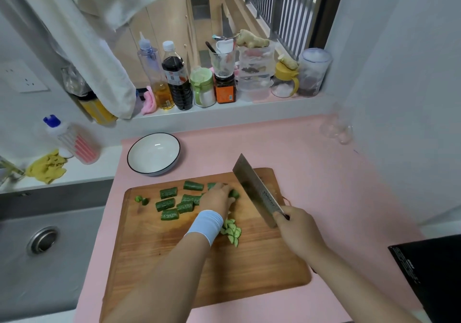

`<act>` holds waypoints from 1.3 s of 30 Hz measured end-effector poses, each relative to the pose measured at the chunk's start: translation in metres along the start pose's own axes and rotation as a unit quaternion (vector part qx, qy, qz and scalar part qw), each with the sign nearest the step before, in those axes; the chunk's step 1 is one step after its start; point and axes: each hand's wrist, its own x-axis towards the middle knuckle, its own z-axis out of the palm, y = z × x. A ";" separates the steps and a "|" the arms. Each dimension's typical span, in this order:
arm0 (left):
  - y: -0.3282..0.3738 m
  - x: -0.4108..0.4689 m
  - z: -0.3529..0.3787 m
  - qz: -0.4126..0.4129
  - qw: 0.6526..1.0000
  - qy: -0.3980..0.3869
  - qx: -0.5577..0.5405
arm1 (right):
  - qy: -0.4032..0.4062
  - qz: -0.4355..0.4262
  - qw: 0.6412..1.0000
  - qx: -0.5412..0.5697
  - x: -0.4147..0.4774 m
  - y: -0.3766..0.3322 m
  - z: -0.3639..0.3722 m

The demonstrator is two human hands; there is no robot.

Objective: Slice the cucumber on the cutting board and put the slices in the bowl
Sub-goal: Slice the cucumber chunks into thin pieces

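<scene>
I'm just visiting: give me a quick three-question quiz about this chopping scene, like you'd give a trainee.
1. True or false: the bowl already holds cucumber slices.
2. Which hand holds the cleaver? A) left B) right C) neither
3. Fill in: the left hand steadies a cucumber piece on the ____.

Key:
1. False; the bowl is empty, and the thin slices lie on the board.
2. B; the right hand grips its handle.
3. Board.
</scene>
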 end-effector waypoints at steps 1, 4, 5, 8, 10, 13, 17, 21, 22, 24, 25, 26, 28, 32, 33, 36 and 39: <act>-0.006 -0.006 -0.002 -0.014 0.999 0.031 -0.031 | -0.004 -0.003 1.000 -0.003 -0.002 -0.001 0.002; -0.036 -0.035 -0.003 -0.052 0.986 0.117 -0.102 | -0.022 -0.013 1.000 -0.004 -0.009 -0.011 0.012; -0.049 -0.047 0.000 -0.064 0.981 0.141 -0.114 | -0.032 -0.014 0.999 -0.003 -0.012 -0.016 0.017; -0.086 -0.081 0.009 -0.127 0.965 0.180 -0.141 | -0.069 -0.024 0.997 -0.018 -0.024 -0.029 0.039; -0.105 -0.100 0.012 -0.185 0.953 0.182 -0.155 | -0.093 -0.030 0.995 -0.031 -0.035 -0.034 0.054; -0.124 -0.120 0.020 -0.206 0.946 0.194 -0.158 | -0.120 -0.036 0.991 -0.054 -0.052 -0.035 0.073; -0.130 -0.133 0.029 -0.214 0.947 0.186 -0.150 | -0.135 -0.028 0.989 -0.054 -0.073 -0.027 0.086; -0.124 -0.139 0.036 -0.204 0.955 0.183 -0.117 | -0.142 -0.007 0.989 -0.039 -0.086 -0.018 0.084; -0.122 -0.139 0.037 -0.199 0.954 0.186 -0.122 | -0.137 -0.005 0.990 -0.039 -0.087 -0.016 0.082; -0.118 -0.139 0.041 -0.185 0.954 0.190 -0.137 | -0.124 0.001 0.991 -0.048 -0.087 -0.013 0.076; -0.115 -0.138 0.043 -0.176 0.955 0.189 -0.148 | -0.115 0.007 0.992 -0.052 -0.085 -0.011 0.072; -0.111 -0.137 0.044 -0.166 0.955 0.186 -0.159 | -0.104 0.012 0.993 -0.053 -0.083 -0.009 0.068; -0.104 -0.135 0.046 -0.146 0.959 0.177 -0.166 | -0.073 0.021 0.996 -0.049 -0.077 -0.003 0.059; -0.090 -0.131 0.047 -0.109 0.970 0.152 -0.158 | -0.027 0.032 0.998 -0.045 -0.065 0.002 0.041; -0.088 -0.130 0.047 -0.104 0.971 0.147 -0.154 | -0.021 0.029 0.998 -0.047 -0.063 0.001 0.038; -0.081 -0.129 0.048 -0.104 0.972 0.151 -0.147 | -0.013 0.012 0.999 -0.035 -0.062 -0.002 0.035; -0.080 -0.131 0.047 -0.140 0.958 0.199 -0.154 | -0.061 -0.012 0.998 -0.009 -0.066 -0.004 0.046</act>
